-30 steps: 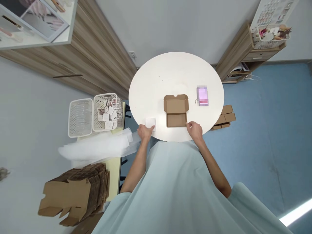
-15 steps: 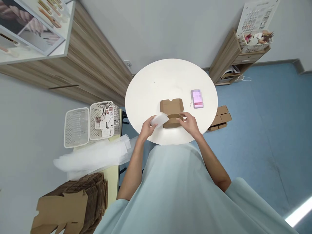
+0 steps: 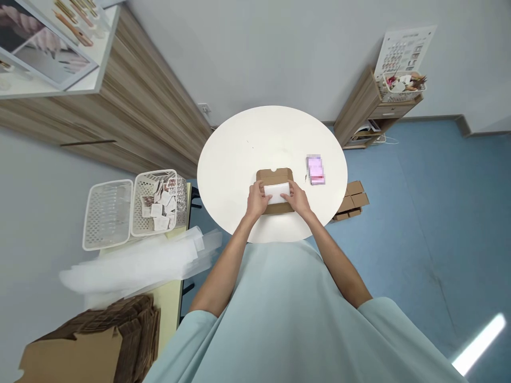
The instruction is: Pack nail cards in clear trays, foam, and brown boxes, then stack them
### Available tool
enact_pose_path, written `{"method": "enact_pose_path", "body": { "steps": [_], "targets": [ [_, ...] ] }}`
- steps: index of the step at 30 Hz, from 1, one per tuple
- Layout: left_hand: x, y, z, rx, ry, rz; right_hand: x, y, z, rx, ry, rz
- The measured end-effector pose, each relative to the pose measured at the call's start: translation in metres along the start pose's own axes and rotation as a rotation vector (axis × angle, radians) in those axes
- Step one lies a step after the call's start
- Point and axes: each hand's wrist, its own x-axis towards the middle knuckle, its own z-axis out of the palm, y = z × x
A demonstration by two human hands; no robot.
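A small white wrapped packet (image 3: 277,193) is held level by its two ends over an open brown cardboard box (image 3: 275,174). My left hand (image 3: 257,200) grips the left end, thumb in front and fingers behind. At the right end my right hand (image 3: 297,197) pinches it the same way. The box lies on the round white table (image 3: 235,154) with its lid folded back toward the wall. Whether the packet touches the box floor I cannot tell.
A blurred-out purple and pink item (image 3: 315,169) lies right of the box. At left stand white baskets (image 3: 155,205), a pile of white foam sheets (image 3: 136,266) and stacked flat cardboard (image 3: 80,351). Folded brown boxes (image 3: 352,201) sit beyond the table's right edge.
The packet has moved right, from beside the box to over it, and now lies level. My right hand has left the box's edge and taken the packet's right end. The view has shifted slightly.
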Motion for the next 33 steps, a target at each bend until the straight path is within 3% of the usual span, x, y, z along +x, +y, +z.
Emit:
{"method": "enact_pose_path", "body": {
  "steps": [5,18,26,33],
  "targets": [
    [-0.015,-0.016,0.025,0.023,0.061,-0.073,-0.014,0.015,0.015,-0.185,0.0,0.05],
    [-0.045,-0.049,0.054,0.209,-0.106,0.022,-0.037,0.018,0.036,-0.584,-0.235,0.085],
    [-0.049,-0.05,0.058,0.309,-0.178,0.063,-0.035,0.019,0.046,-0.705,-0.265,0.091],
    [-0.048,-0.046,0.053,0.306,-0.144,0.083,-0.034,0.018,0.049,-0.734,-0.224,0.036]
  ]
}}
